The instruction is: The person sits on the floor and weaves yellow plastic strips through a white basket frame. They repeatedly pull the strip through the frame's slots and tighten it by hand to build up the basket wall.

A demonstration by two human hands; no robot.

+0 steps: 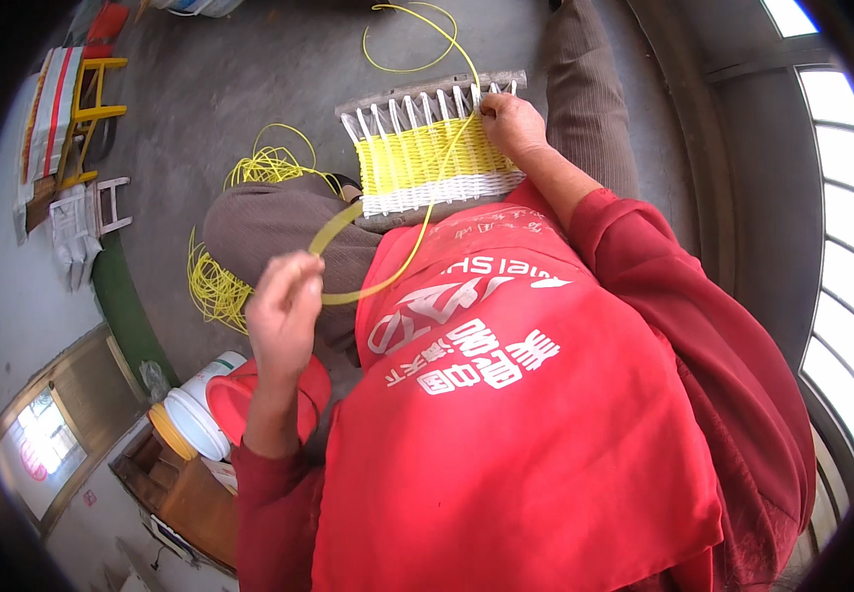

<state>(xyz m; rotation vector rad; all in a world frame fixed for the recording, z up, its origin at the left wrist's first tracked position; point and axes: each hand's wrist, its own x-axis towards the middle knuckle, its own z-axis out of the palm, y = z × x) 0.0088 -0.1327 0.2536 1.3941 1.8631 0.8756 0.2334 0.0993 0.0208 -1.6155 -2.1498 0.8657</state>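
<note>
A small woven panel rests by my knees, with yellow rows above a white band and bare white strands running up to a grey bar at its far edge. At its far right corner, my right hand has its fingertips pinched on the yellow cord among the white strands. Raised over my left thigh, my left hand is closed on the same yellow cord, which loops slackly from there across my red apron to the panel. Another length of cord curls out past the bar onto the floor.
Loose tangles of yellow cord lie beside my left leg. Further left stand yellow-framed stools, a small white stool, a stack of buckets and a red basin. A barred window is at the right.
</note>
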